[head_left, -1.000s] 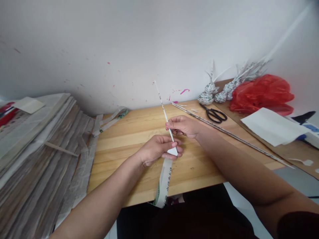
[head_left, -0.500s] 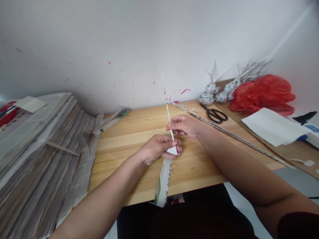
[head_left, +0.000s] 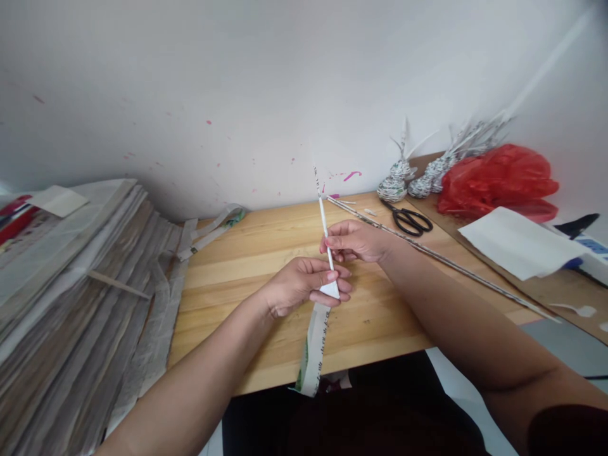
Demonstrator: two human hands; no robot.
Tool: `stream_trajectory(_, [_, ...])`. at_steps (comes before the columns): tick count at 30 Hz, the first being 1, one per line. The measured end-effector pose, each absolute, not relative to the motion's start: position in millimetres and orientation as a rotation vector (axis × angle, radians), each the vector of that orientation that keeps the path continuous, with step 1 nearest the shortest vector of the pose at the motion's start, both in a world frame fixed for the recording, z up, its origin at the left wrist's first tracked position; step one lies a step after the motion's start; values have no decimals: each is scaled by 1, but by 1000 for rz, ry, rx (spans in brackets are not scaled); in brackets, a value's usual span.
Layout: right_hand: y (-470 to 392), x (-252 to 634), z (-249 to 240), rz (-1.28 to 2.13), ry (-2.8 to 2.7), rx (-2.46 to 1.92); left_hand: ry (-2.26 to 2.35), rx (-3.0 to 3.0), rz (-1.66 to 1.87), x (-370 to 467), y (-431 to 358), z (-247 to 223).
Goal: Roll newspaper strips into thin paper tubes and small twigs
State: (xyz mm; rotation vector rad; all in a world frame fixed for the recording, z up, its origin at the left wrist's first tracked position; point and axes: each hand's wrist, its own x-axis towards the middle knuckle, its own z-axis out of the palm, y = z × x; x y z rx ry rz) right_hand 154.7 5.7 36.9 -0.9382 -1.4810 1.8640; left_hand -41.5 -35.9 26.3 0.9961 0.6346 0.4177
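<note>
A thin rolled paper tube (head_left: 323, 214) stands tilted up between my hands, its tip pointing toward the wall. My left hand (head_left: 311, 280) pinches the lower end, where the flat paper strip (head_left: 315, 348) passes into the roll. That strip hangs down past the table's front edge, printed with dark characters and a patch of green. Slightly higher, my right hand (head_left: 354, 240) closes thumb and fingers round the tube. Parts of the fingers behind the roll are hidden.
A tall stack of newspaper (head_left: 90, 272) stands at left, with loose paper strips (head_left: 213, 231) beside it. To the right lie long paper rods (head_left: 446, 265), black scissors (head_left: 411, 221), woven paper gourds (head_left: 394, 182), a red plastic bag (head_left: 498, 183) and a white sheet (head_left: 520, 242).
Both hands and the tube have shifted very slightly to the right. The right hand keeps its grip just above the left, and the strip hangs much as before.
</note>
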Motion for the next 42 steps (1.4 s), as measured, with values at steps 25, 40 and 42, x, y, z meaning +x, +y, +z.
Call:
stream_trajectory(25, [3, 148, 39, 1715, -1398, -933, 660, 1007, 452, -41, -35, 20])
stream_trajectory(40, [3, 153, 40, 1898, -1484, -855, 624, 980, 440, -41, -36, 26])
stream_trajectory(42, [4, 154, 37, 1936, -1491, -847, 602, 961, 424, -42, -36, 28])
